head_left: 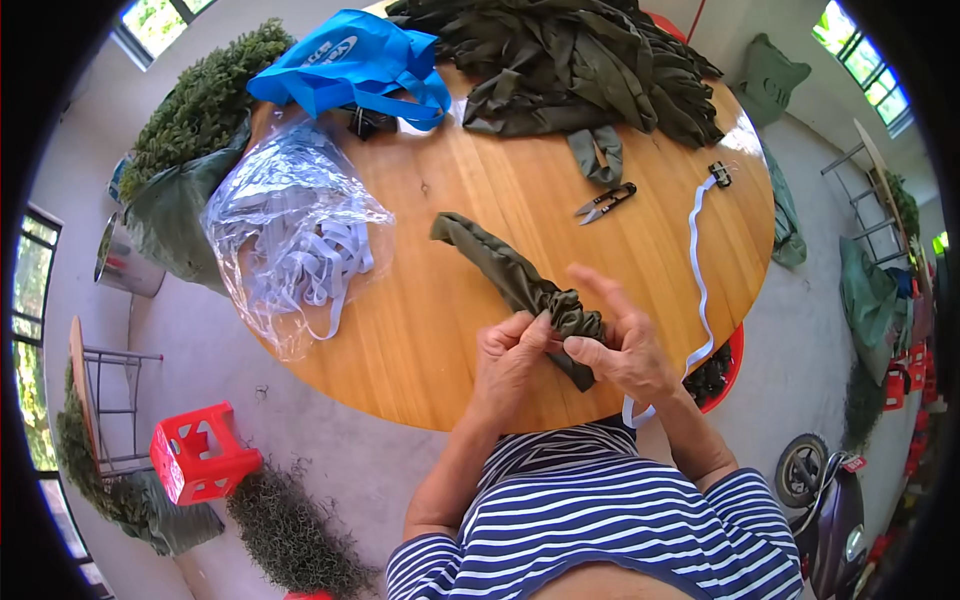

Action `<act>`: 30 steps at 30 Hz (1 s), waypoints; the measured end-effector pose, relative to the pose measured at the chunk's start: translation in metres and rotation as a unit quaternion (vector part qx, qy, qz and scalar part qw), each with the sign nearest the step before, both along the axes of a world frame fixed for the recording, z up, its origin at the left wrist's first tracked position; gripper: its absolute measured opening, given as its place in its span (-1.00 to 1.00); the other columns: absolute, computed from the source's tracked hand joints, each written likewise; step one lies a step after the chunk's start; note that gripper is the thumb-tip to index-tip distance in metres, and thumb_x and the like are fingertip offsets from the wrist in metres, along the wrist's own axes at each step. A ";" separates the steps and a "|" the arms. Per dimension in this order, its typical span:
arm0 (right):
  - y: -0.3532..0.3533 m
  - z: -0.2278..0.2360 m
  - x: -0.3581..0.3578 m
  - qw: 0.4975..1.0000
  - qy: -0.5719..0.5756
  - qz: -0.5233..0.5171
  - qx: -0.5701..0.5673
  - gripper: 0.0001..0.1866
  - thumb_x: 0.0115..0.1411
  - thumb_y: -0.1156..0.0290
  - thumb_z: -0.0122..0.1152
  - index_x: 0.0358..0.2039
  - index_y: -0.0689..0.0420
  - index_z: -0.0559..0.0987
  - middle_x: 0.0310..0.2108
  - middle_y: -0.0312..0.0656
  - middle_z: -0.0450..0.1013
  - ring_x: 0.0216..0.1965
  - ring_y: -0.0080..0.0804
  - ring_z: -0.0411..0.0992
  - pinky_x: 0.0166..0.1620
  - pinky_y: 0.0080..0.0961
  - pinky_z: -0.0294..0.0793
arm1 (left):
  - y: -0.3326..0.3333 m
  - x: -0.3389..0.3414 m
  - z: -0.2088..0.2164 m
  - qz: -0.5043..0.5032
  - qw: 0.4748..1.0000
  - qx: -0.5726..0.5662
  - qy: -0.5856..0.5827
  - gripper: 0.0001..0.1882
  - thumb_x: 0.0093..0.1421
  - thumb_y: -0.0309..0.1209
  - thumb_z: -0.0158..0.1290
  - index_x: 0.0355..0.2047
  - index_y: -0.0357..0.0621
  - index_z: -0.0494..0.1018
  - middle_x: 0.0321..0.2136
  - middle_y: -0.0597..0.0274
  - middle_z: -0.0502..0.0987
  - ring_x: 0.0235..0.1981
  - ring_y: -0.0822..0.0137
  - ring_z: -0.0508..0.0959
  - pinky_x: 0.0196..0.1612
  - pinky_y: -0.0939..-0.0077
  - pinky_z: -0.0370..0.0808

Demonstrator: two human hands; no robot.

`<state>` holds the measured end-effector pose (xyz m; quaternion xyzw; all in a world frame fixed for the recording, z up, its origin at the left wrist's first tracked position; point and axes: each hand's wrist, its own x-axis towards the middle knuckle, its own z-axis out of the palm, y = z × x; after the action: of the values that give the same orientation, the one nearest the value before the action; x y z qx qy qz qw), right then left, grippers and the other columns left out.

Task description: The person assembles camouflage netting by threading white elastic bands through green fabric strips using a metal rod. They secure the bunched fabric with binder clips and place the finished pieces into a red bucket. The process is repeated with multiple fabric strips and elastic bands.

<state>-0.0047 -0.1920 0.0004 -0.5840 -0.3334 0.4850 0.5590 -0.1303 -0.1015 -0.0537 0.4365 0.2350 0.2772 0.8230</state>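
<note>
A dark olive fabric tube (490, 255), bunched into gathers at its near end, lies across the front of the round table. My left hand (508, 362) pinches the gathered end between thumb and fingers. Close on its right, my right hand (632, 350) has its thumb against the gathers and its index finger stretched out, slightly blurred. A white elastic band (701, 285) runs from a small dark clip (720, 175) down past the table edge to beside my right wrist. Where its near end goes is hidden. Black-handled thread snips (610, 203) lie beyond my hands.
The wooden table (420, 340) carries a clear plastic bag (290, 220) of white elastic, a blue tote bag (345, 65) and a heap of olive fabric (590, 70). A red basin (738, 360) sits below its right edge. A red stool (200, 455) stands at left, a motorbike (835, 510) at right.
</note>
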 end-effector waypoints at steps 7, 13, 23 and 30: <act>-0.004 0.003 0.006 0.998 -0.026 0.066 -0.001 -0.55 0.05 0.50 0.12 -0.02 0.22 0.29 -0.36 -0.36 0.37 -0.43 -0.73 0.32 -0.44 -0.78 0.30 | 0.031 -0.012 0.014 0.036 0.999 -0.002 -0.010 -0.78 0.13 -0.33 0.01 -0.38 -0.27 0.46 -0.47 0.21 0.52 -0.42 0.46 0.50 -0.35 0.58 0.45; 0.004 0.008 0.005 0.996 0.006 0.061 -0.065 -0.48 0.03 0.48 0.13 0.01 0.29 0.22 -0.49 -0.33 0.40 -0.54 -0.71 0.32 -0.52 -0.79 0.28 | 0.014 0.003 0.014 0.088 0.994 -0.060 -0.013 -0.79 0.14 -0.34 0.00 -0.36 -0.28 0.45 -0.43 0.17 0.53 -0.41 0.42 0.52 -0.36 0.61 0.45; 0.009 -0.020 0.021 0.980 0.097 0.171 -0.026 -0.73 0.13 0.40 0.06 -0.15 0.18 0.45 -0.56 -0.42 0.37 -0.49 -0.74 0.25 -0.41 -0.78 0.25 | 0.042 0.002 0.015 0.098 0.981 -0.130 -0.109 -0.77 0.18 -0.35 -0.07 -0.31 -0.32 0.39 -0.40 0.09 0.52 -0.39 0.37 0.52 -0.31 0.55 0.46; -0.006 -0.010 0.038 0.979 -0.073 0.163 -0.098 -0.89 0.08 0.46 0.07 -0.47 0.23 0.50 -0.65 -0.45 0.23 -0.57 -0.76 0.16 -0.53 -0.74 0.16 | 0.051 -0.009 0.029 0.220 0.969 0.001 -0.114 -0.80 0.16 -0.39 -0.04 -0.35 -0.33 0.42 -0.44 0.14 0.50 -0.37 0.32 0.53 -0.28 0.52 0.48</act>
<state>0.0333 -0.1975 -0.0096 -0.6078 -0.4149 0.5557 0.3869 -0.1394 -0.0507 -0.0249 0.3405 0.2295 0.4997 0.7627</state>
